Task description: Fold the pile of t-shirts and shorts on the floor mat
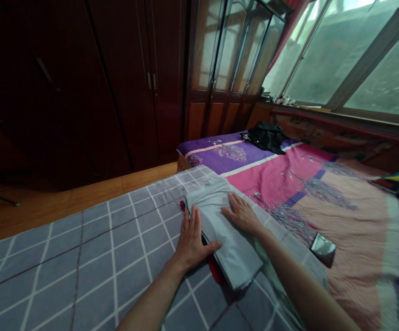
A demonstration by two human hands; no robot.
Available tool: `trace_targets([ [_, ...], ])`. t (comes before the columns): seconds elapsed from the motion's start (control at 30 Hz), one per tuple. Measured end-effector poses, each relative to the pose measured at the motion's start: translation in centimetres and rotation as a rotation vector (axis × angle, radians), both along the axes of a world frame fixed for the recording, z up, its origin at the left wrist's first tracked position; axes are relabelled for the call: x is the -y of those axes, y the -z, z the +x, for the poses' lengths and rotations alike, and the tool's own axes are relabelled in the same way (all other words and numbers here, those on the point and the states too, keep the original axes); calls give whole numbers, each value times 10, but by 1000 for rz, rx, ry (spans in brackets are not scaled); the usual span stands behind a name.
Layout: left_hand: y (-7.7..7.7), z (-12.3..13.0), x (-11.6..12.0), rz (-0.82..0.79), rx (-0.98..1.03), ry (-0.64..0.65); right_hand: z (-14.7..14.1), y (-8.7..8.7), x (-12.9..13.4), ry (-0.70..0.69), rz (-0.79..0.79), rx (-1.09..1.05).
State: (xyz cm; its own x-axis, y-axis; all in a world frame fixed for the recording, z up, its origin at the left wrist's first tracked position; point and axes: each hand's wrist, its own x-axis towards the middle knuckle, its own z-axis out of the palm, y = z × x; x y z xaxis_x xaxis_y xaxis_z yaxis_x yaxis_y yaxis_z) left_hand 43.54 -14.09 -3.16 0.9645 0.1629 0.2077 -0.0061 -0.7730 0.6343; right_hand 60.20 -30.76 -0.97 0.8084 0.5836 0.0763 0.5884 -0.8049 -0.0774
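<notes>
A folded light grey garment (235,250) lies on the grey checked cloth (123,248) in front of me. Under its left edge shows something red and dark (216,271), perhaps more folded fabric. My left hand (193,239) rests along the garment's left edge, fingers stretched forward and thumb out over the top. Lying on the upper right part of the garment is my right hand (242,214), its fingers extended and the palm down. Neither hand grips anything that I can see. Pale green fabric (271,271) shows beneath my right forearm.
A phone-like dark shiny object (323,249) lies on the patterned pink and purple bedspread (271,179) to the right. Black clothing (264,136) is heaped farther back. Dark wardrobes (133,92) stand behind, a window (351,55) at the right.
</notes>
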Motion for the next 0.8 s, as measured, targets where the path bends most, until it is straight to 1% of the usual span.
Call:
trace_targets([
  [0.1,0,0,-1,3,-16,20,-1,-1,9,31,-3,-3],
  [0.23,0,-1,-3,-3,-9,15,-7,-5,19,34,7,16],
  [0.37,0,-1,-4,-16,29,19,-19,3,26,48,55,20],
  [0.47,0,-1,-4,-30,51,17,-19,9,28,69,122,-40],
  [0.53,1,-1,-5,-36,59,11,-12,6,32,75,149,-77],
  [0.67,3,-1,-5,-11,81,4,6,-11,46,120,151,-129],
  [0.73,0,-2,-4,39,146,-15,7,-16,52,129,141,-144],
  [0.8,-5,-5,1,115,250,-24,3,-17,53,110,136,-126],
])
